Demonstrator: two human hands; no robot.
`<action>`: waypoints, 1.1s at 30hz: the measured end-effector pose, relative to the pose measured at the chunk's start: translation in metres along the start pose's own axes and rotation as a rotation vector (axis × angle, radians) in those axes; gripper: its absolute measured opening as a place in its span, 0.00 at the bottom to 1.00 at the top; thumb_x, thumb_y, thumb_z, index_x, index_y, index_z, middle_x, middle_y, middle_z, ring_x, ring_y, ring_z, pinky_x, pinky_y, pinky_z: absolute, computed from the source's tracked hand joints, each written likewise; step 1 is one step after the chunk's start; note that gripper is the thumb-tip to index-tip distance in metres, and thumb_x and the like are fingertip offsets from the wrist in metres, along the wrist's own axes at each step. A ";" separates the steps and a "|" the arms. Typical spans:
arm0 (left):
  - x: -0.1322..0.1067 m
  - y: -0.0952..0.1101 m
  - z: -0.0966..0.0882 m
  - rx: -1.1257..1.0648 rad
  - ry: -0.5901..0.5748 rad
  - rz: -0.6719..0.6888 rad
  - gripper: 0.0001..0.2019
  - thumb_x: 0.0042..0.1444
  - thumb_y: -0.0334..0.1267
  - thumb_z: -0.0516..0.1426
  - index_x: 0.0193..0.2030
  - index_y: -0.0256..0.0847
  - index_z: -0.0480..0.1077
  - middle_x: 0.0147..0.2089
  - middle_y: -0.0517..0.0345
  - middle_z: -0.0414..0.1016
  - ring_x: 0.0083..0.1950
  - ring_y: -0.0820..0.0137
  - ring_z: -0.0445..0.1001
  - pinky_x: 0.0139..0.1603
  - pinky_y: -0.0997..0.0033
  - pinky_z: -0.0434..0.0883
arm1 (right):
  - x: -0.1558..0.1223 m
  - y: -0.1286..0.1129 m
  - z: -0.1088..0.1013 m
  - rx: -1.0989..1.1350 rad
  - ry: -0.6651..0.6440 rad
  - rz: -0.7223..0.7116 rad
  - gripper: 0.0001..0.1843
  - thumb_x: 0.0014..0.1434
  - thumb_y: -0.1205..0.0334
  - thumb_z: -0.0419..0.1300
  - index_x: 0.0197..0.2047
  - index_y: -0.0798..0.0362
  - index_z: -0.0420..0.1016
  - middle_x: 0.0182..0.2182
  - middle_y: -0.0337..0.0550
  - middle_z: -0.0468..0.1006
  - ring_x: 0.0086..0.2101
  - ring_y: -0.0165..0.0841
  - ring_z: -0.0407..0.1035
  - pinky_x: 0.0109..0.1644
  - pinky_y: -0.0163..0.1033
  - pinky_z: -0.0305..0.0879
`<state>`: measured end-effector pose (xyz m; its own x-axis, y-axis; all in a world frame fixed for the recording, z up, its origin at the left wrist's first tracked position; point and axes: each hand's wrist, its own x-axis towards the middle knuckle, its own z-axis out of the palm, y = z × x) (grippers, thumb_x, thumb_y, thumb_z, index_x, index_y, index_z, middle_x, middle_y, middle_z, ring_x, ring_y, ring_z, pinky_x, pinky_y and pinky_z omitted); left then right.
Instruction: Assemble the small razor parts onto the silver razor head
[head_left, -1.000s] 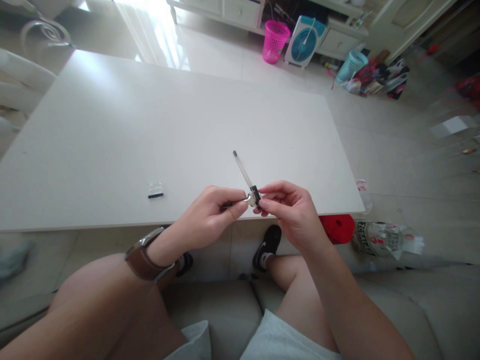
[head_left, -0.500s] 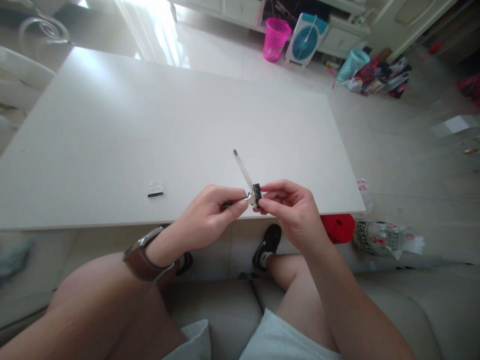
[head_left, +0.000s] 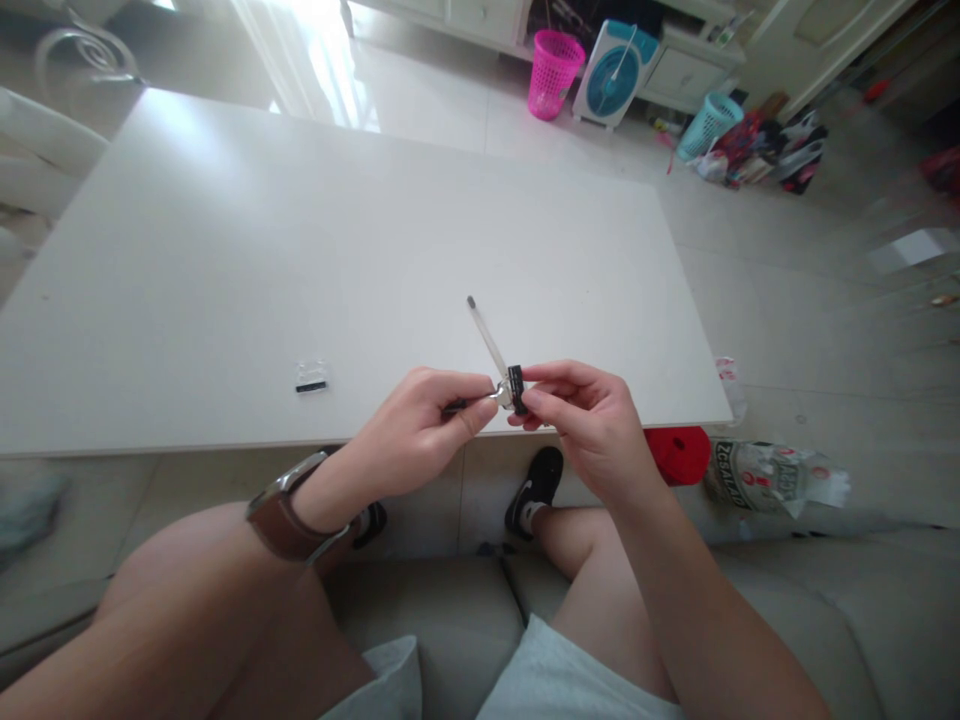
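Observation:
My left hand [head_left: 431, 425] pinches a slim dark-handled tool between thumb and fingers; most of its handle is hidden in the hand. The tool's silvery metal head [head_left: 503, 394] points to the right. Against that head stands a small black rectangular piece [head_left: 516, 390] with pale marks, pinched by my right hand [head_left: 577, 405]. A thin translucent stick [head_left: 486, 335] with a dark tip slants up and left from behind the metal head; I cannot tell whether it is joined to it. Both hands are above the table's near edge.
On the white table [head_left: 375, 250] lies a small clear plastic piece [head_left: 311, 376] with a black strip, left of my hands. Beyond the right table corner are a red object [head_left: 677, 456] and a printed plastic bag [head_left: 772, 478]. A pink basket [head_left: 555, 75] stands on the far floor.
The black piece has turned slightly at the metal head, and my right fingers have shifted a little. My left hand has stayed almost in place.

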<state>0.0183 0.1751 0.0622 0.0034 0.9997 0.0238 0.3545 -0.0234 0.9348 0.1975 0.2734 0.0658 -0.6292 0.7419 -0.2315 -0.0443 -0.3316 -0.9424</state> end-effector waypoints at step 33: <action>0.002 0.002 0.000 0.089 -0.049 -0.053 0.17 0.68 0.41 0.52 0.29 0.36 0.70 0.24 0.64 0.58 0.28 0.75 0.58 0.30 0.71 0.53 | -0.003 0.000 0.003 -0.138 0.089 -0.064 0.11 0.43 0.62 0.81 0.32 0.50 0.89 0.28 0.41 0.87 0.26 0.34 0.81 0.36 0.43 0.87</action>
<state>0.0190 0.1767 0.0647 0.0275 0.9986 -0.0448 0.4367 0.0283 0.8992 0.1970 0.2696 0.0677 -0.5572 0.8095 -0.1851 0.0290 -0.2038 -0.9786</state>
